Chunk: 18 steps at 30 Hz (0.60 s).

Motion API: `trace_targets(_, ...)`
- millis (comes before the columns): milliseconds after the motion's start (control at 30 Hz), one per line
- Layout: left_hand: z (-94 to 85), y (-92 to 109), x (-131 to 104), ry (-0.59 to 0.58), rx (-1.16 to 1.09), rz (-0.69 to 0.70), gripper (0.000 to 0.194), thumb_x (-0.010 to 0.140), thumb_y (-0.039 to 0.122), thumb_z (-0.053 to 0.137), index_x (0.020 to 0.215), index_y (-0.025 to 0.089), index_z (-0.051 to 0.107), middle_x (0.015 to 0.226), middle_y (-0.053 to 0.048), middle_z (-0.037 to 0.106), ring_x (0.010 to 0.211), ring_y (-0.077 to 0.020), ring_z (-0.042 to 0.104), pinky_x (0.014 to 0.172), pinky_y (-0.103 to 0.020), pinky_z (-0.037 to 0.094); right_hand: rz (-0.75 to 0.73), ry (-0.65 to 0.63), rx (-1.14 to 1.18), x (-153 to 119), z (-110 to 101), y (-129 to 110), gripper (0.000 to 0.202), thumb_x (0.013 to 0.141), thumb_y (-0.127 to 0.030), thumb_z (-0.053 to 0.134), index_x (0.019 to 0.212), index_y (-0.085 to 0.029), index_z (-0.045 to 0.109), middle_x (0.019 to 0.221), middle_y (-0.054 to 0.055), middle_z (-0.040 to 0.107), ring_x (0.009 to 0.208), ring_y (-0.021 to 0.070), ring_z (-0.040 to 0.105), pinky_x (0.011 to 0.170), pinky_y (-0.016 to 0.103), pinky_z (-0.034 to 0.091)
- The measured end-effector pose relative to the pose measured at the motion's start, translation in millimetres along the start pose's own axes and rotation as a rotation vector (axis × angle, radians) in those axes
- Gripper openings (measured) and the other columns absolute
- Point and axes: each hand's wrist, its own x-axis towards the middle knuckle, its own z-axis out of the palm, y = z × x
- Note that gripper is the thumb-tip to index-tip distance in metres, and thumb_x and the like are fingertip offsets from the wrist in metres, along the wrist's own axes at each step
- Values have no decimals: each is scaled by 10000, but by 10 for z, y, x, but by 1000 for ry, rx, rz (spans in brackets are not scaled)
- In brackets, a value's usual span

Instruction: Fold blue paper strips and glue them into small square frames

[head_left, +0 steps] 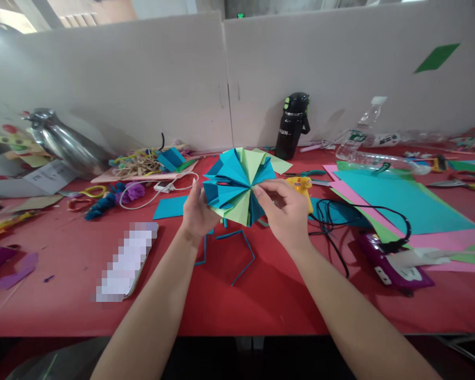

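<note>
A round folded-paper rosette in blue and pale green is held up above the red table, its pleats fanning out from the middle. My left hand grips its left edge, with the fingers partly hidden behind the paper. At its centre, the thumb and fingers of my right hand pinch the folds. Below the rosette, thin blue paper strips lie bent on the table. Just beyond my right hand is a yellow glue gun, partly covered by that hand.
A phone lies at left. To the right are a purple power strip, black cable and coloured paper sheets. Along the white partition stand a black bottle and a steel jug; a plastic bottle lies there.
</note>
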Motion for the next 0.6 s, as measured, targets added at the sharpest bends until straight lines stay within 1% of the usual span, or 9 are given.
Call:
trace_targets(167,43,6,-12,11,-76,-11,638,852,692,570,1230,187,664,1301,-144,691,1358,-399,531,1108,-588,436,90,31,59,15,19,51,143,883,-348,714,836,-215,737,853,35,710,802,179,668,704,313,562)
trace_targets(300,61,5,-15,-41,-182,-15,613,872,571,627,1338,174,590,1355,-138,665,1385,-372,513,1173,-557,381,104,23,118,9,33,77,144,872,-350,727,821,-215,730,838,25,700,788,171,665,703,315,561)
trace_targets(433,97,36,-27,-38,-240,-40,613,877,498,646,1377,156,555,1347,-136,673,1376,-368,525,1180,-545,379,72,-27,118,1,28,81,111,882,-325,717,837,-224,724,881,29,696,829,175,666,733,323,572)
trace_targets(600,152,90,-54,-5,-225,-63,538,874,455,610,1338,183,589,1288,-98,709,1342,-366,559,1139,-532,432,-10,-90,52,-1,4,34,71,909,-261,685,868,-224,730,924,37,699,870,178,667,750,321,567)
